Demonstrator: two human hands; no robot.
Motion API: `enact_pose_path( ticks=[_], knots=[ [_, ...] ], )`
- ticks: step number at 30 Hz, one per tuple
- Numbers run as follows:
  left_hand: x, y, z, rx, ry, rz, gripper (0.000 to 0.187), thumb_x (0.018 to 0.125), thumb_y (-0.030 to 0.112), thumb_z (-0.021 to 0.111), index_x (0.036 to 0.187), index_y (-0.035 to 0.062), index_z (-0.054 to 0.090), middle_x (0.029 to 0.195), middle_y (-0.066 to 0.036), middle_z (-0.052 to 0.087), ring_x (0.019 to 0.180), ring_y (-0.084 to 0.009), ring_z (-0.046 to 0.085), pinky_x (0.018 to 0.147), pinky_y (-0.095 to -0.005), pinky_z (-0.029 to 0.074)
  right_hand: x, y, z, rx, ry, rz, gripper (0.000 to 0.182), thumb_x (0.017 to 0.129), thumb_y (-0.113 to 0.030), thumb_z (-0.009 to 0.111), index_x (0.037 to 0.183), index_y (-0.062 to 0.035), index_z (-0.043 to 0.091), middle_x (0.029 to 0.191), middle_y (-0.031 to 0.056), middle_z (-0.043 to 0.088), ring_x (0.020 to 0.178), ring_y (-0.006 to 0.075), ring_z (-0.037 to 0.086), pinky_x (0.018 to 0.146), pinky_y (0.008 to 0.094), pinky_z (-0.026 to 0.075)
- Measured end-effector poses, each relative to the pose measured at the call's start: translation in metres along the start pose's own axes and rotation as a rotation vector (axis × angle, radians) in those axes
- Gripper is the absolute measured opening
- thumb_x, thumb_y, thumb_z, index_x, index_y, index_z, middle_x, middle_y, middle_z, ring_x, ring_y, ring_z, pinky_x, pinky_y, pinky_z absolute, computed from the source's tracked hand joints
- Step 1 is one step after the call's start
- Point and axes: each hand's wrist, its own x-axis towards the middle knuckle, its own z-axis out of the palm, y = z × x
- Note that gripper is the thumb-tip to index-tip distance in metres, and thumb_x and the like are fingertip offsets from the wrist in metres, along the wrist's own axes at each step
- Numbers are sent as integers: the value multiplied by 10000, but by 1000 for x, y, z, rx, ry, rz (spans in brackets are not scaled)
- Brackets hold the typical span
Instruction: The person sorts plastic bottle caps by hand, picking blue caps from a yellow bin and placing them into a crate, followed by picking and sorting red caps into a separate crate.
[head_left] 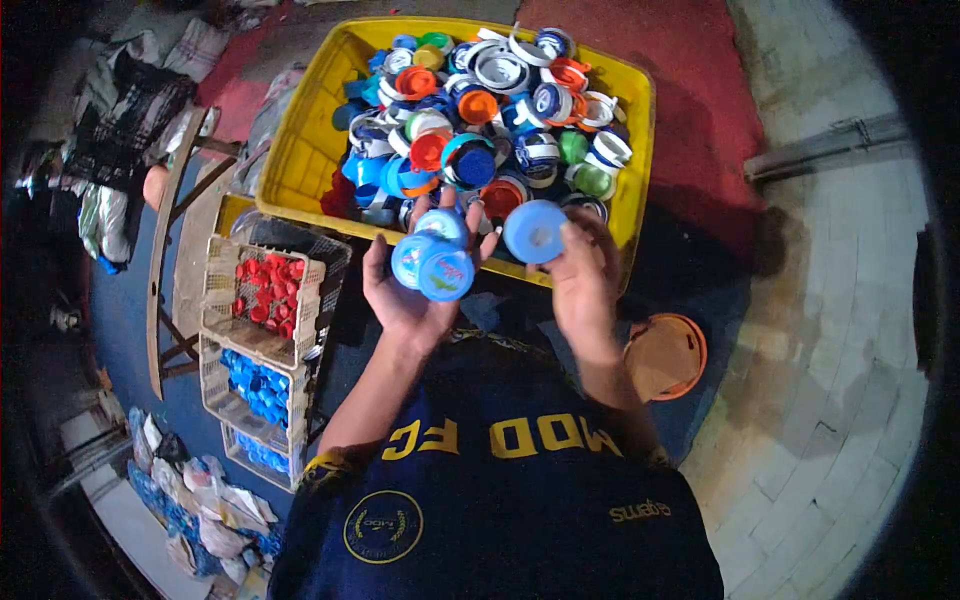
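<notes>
At far left, a wooden frame [165, 250], then crates [218, 335] of red or blue caps. My left hand [412, 300] carries three blue lids [445, 275] on its open palm before the heaped yellow tub [300, 150]; my right hand [580, 275] pinches a single blue lid [535, 231], left of an orange-rimmed disc [665, 358].

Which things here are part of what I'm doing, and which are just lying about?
Part of the work:
- blue lids on your left hand
- another blue lid in your right hand
- yellow tub of mixed caps
- crates of red and blue pieces, probably

Apparently just lying about:
- crumpled bags, lower left
- wooden frame
- orange-rimmed round object
</notes>
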Motion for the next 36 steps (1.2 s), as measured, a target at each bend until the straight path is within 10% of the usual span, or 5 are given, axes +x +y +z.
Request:
enact_pose_path(
  ticks=[20,36],
  knots=[
    [-122,52,-38,4,109,548,773,907,467,465,1539,52,305,1591,-145,358,1458,-337,344,1227,-505,204,-96,123,125,215,-194,404,389,998,-270,491,1270,0,562,1292,132,587,1236,236,530,1110,391,350],
    [-508,204,-170,-258,210,1345,663,910,423,430,1436,20,456,1516,-162,465,1405,-348,416,1207,-486,257,-456,316,284,-154,-806,910,440,993,-251,472,1347,11,474,1331,157,561,1243,251,542,1100,411,395]
  ],
)
